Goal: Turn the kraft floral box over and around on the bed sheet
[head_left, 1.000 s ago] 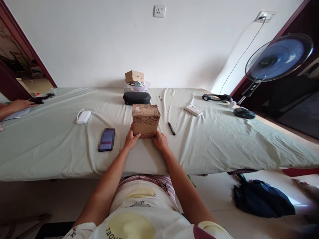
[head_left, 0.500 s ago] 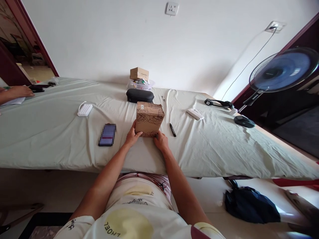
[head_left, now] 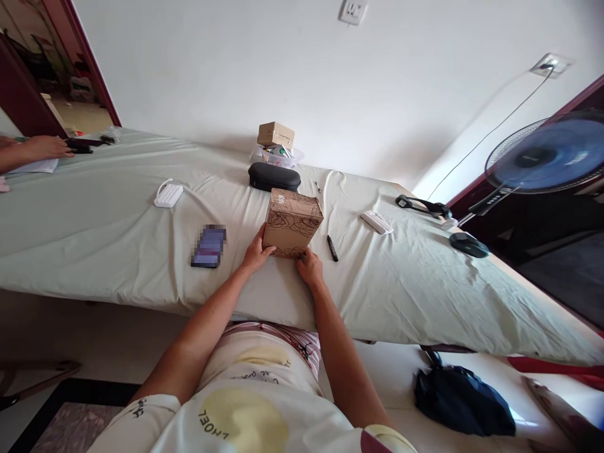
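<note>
A brown cardboard box (head_left: 290, 238) with dark line drawings stands on the cloth-covered table (head_left: 221, 289) in front of me. My left hand (head_left: 257, 251) grips its lower left side, thumb on the near face and fingers around the edge. At the lower right corner, my right hand (head_left: 310, 267) is closed against the box, its fingertips partly hidden. A black marker (head_left: 333, 248) lies just right of the box. To the left is a phone (head_left: 209, 246) with a blurred screen. Right behind the box sits a black zip case (head_left: 274, 177).
A clear plastic tub (head_left: 277, 157) with a small carton (head_left: 276, 134) on top is by the wall. White power banks (head_left: 168, 195) lie on both sides. Headphones (head_left: 423, 206), a mouse (head_left: 469, 245) and a fan (head_left: 542, 154) are rightward. Another person's hand (head_left: 50, 148) rests far left.
The camera view has turned slightly, so the scene appears shifted and tilted. Both hands keep the same hold on the box, which stays in place on the table.
</note>
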`<state>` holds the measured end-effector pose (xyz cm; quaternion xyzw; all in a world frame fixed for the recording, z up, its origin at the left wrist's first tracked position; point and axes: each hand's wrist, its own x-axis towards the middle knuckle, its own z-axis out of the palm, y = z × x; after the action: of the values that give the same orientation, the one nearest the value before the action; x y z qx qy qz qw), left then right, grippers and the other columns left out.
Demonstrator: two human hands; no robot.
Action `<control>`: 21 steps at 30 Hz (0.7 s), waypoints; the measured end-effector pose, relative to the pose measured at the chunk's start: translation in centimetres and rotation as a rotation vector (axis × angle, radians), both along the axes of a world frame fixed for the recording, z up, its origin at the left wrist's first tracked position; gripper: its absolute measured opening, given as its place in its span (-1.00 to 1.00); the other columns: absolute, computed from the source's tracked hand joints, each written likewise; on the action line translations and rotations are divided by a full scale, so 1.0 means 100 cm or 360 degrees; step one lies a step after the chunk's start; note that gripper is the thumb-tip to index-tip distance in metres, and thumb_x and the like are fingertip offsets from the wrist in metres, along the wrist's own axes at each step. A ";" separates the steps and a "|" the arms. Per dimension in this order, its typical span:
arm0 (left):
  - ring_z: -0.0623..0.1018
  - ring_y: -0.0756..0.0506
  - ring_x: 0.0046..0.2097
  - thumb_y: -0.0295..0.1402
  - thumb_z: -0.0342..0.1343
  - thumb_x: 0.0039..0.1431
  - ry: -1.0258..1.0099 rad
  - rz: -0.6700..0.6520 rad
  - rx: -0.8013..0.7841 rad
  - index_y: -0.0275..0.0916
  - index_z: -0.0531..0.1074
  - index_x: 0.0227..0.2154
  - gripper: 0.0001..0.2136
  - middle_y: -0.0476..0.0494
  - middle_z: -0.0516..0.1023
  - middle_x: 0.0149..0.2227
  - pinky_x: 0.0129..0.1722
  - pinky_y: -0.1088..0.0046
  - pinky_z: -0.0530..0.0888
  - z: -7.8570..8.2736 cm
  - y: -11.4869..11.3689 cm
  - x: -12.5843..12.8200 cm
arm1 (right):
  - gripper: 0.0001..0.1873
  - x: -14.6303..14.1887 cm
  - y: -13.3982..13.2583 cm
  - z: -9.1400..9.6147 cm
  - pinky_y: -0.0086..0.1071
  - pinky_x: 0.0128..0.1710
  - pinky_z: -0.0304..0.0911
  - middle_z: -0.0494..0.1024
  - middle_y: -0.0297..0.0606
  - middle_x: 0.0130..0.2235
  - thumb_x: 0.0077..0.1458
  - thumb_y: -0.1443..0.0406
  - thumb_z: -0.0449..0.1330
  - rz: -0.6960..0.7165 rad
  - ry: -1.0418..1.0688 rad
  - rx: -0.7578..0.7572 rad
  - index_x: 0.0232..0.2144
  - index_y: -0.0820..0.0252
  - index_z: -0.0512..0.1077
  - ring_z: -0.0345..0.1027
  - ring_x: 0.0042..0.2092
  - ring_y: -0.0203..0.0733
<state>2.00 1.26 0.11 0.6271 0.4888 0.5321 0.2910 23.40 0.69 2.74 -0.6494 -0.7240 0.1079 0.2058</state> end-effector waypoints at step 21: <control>0.27 -0.27 0.40 -0.34 0.11 0.26 0.0177 0.0047 -0.0043 -0.16 -0.05 0.46 -0.25 -0.29 0.24 0.40 0.37 0.08 0.26 0.001 -0.001 0.002 | -0.27 0.007 0.005 0.004 0.06 0.23 0.24 0.27 0.11 0.32 0.31 0.07 -0.03 -0.0124 0.0752 0.1038 0.42 0.17 -0.06 0.24 0.31 0.05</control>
<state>2.23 1.20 0.22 0.6444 0.5206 0.4941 0.2639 24.11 1.18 3.15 -0.5343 -0.6279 0.0110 0.5658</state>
